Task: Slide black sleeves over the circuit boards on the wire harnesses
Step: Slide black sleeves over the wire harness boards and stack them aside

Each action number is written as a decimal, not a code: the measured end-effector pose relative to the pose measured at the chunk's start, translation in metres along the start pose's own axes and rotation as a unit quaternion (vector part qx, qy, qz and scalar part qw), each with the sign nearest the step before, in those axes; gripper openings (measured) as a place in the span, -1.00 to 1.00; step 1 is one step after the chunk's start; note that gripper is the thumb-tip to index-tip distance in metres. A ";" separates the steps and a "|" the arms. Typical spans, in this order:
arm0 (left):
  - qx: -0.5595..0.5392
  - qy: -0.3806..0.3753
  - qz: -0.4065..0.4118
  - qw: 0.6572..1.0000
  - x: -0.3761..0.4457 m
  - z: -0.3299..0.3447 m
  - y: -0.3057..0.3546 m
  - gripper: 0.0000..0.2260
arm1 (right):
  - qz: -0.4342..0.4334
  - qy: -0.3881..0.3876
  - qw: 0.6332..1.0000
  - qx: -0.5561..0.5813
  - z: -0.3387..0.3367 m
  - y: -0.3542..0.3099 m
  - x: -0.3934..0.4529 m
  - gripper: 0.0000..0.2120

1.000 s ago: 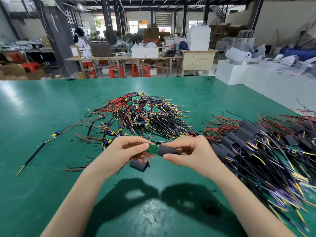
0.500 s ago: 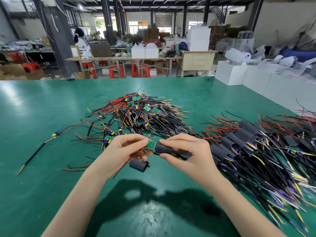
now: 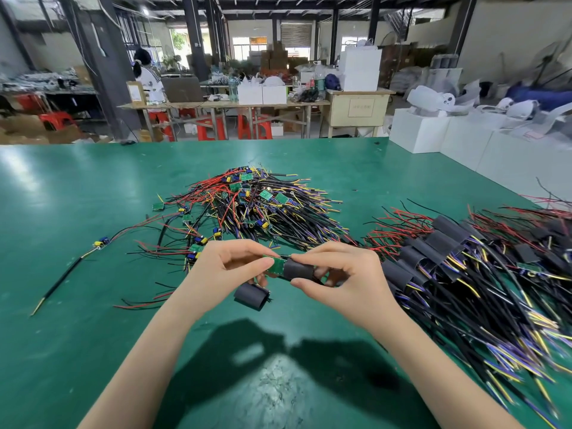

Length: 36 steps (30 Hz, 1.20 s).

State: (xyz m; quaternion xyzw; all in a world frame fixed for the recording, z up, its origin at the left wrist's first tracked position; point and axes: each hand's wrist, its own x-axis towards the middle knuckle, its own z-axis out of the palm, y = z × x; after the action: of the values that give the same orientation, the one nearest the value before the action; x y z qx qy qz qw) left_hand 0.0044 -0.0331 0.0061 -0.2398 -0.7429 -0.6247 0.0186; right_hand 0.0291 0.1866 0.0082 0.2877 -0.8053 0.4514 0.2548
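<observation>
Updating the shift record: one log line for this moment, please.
left hand pinches circuit board | right hand holds black sleeve at board's end | board mostly bare | spare sleeve below

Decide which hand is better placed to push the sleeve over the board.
Right: the right hand already pinches the black sleeve; the left hand holds the circuit board.

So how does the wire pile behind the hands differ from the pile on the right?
The centre pile shows bare green circuit boards; the right pile has black sleeves over them. The centre pile is spread with red wires tangled; the right pile lies roughly parallel. Both rest on the green table.
</observation>
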 end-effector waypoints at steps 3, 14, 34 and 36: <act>-0.005 0.011 -0.013 1.000 0.001 0.002 -0.001 -0.94 | -0.056 0.010 0.997 -0.051 0.003 0.000 -0.002 -0.73; 0.019 0.019 0.010 1.000 0.000 0.001 0.001 -0.91 | -0.039 0.056 0.996 -0.055 0.008 -0.001 -0.004 -0.75; -0.019 0.054 -0.065 0.996 0.004 0.009 -0.009 -0.84 | -0.045 0.034 0.996 -0.073 0.019 -0.001 -0.009 -0.72; -0.028 0.053 -0.062 0.996 0.004 0.012 -0.008 -0.87 | -0.033 0.042 0.996 -0.069 0.022 -0.001 -0.010 -0.72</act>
State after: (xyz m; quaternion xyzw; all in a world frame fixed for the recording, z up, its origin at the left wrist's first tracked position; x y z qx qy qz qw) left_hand 0.0009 -0.0214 -0.0028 -0.1598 -0.7365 -0.6572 0.0124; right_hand 0.0335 0.1689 -0.0080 0.2761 -0.8134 0.3976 0.3227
